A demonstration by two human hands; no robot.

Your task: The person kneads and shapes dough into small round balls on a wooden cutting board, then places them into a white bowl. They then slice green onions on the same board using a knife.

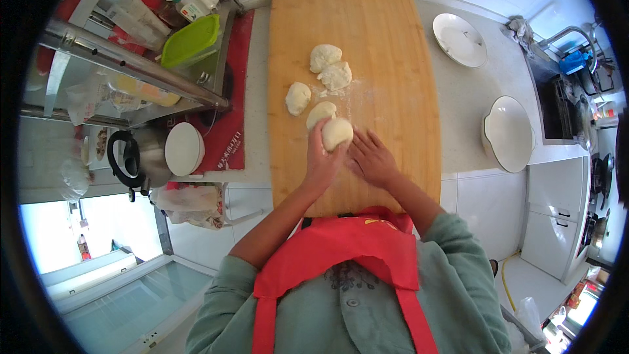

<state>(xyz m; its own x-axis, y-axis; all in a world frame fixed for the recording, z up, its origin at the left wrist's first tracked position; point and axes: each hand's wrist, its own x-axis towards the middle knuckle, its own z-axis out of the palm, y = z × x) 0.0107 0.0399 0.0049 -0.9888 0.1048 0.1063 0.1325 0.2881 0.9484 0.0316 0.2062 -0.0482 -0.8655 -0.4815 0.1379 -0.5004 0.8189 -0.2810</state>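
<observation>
My left hand (322,160) holds a smooth, round ball of white dough (337,133) above the near half of a wooden board (393,49). To the right of the ball, my right hand (374,160) is stretched flat with its fingers extended and nothing in its grasp. Whether its fingertips touch the ball or the board, I cannot tell. Just beyond my left fingers lies another dough piece (320,112), partly hidden. A rough dough lump (298,98) rests farther left. Two floury dough lumps (326,57) touch each other farther up, with loose flour (334,92) scattered beside them.
On the right counter stand a white oval plate (460,40) and a white handled bowl (508,133), near the sink (555,103). At left are a metal rack (142,78) with containers and a green lid (190,42), a kettle (152,155) and a white bowl (184,149).
</observation>
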